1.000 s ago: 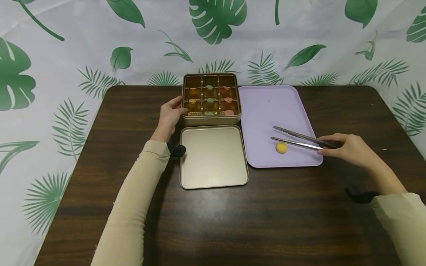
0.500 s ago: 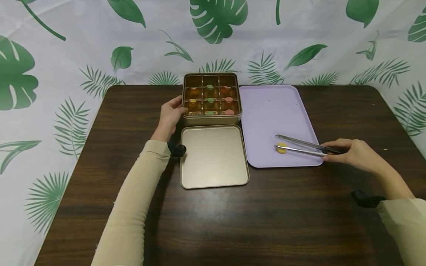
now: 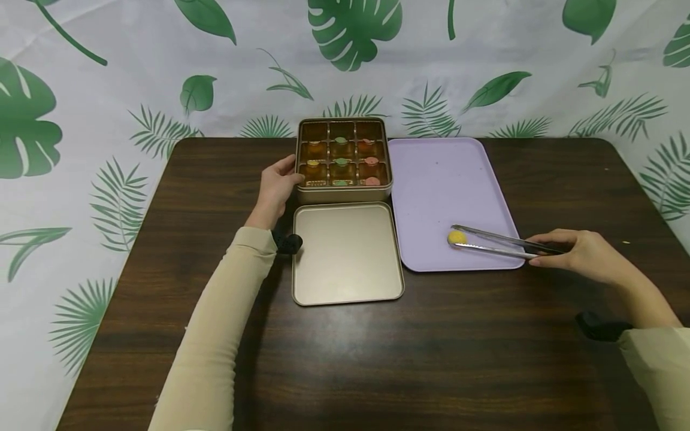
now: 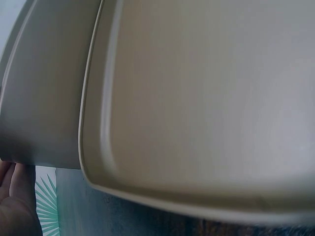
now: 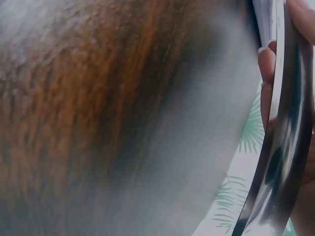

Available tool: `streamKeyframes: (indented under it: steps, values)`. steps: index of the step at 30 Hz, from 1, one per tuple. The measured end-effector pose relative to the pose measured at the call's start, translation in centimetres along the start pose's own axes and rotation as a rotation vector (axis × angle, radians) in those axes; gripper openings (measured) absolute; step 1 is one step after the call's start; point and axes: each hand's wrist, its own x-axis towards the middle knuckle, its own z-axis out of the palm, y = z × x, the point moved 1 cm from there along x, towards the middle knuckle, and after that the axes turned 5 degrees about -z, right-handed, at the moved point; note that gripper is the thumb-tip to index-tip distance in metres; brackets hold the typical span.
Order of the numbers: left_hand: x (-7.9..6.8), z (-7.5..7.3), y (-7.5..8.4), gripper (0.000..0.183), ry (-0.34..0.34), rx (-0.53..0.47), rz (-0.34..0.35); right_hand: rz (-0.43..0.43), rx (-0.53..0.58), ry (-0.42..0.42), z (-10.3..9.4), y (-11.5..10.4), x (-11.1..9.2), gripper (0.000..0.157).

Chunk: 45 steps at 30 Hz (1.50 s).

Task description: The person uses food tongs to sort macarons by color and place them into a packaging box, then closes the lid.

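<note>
My right hand (image 3: 584,254) holds metal tongs (image 3: 493,250) over the near part of a lilac tray (image 3: 436,185). The tips of the tongs lie on either side of a small round yellow cookie (image 3: 457,237) on the tray; whether both tips touch it I cannot tell. In the right wrist view the tongs' handle (image 5: 290,108) runs between thumb and fingers. My left hand (image 3: 276,188) grips the near left corner of a gold tin box (image 3: 345,195), thumb on its rim. Brown compartments inside carry small round green, pink and yellow-orange pieces.
A flat gold lid (image 3: 347,254) lies in front of the box, beside the tray's left edge. All stand on a dark wooden table (image 3: 350,365). Behind it hangs a leaf-patterned cloth (image 3: 431,54).
The tongs have moved toward me and slightly right, and their arms have come closer together. Their tips now lie around the yellow cookie. My left hand stays on the box.
</note>
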Motion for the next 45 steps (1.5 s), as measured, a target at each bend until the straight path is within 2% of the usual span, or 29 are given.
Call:
streamKeyframes:
  steps: [11, 18, 27, 31, 36, 45]
  values:
    - [0.0, 0.1, 0.0, 0.056, 0.01, -0.001, 0.003, -0.097, -0.011, 0.114, 0.2, 0.3, 0.2, 0.042]
    - [-0.1, 0.1, 0.0, 0.056, 0.009, 0.004, 0.008, -0.096, -0.027, 0.139, 0.1, -0.2, 0.4, 0.041]
    - [-0.1, 0.1, 0.0, 0.056, 0.01, 0.012, 0.014, -0.054, -0.03, 0.159, -0.2, -1.4, 0.8, 0.043]
    - [-0.1, 0.1, 0.0, 0.056, 0.011, 0.008, 0.014, -0.07, -0.008, 0.228, -0.5, -2.3, 1.0, 0.041]
    - [0.0, 0.1, 0.1, 0.056, 0.012, 0.004, 0.012, -0.131, 0.048, 0.341, -1.2, -3.9, 1.3, 0.035]
    - [0.0, 0.0, 0.1, 0.056, 0.009, 0.002, 0.002, -0.231, 0.104, 0.424, -1.7, -8.4, 3.4, 0.034]
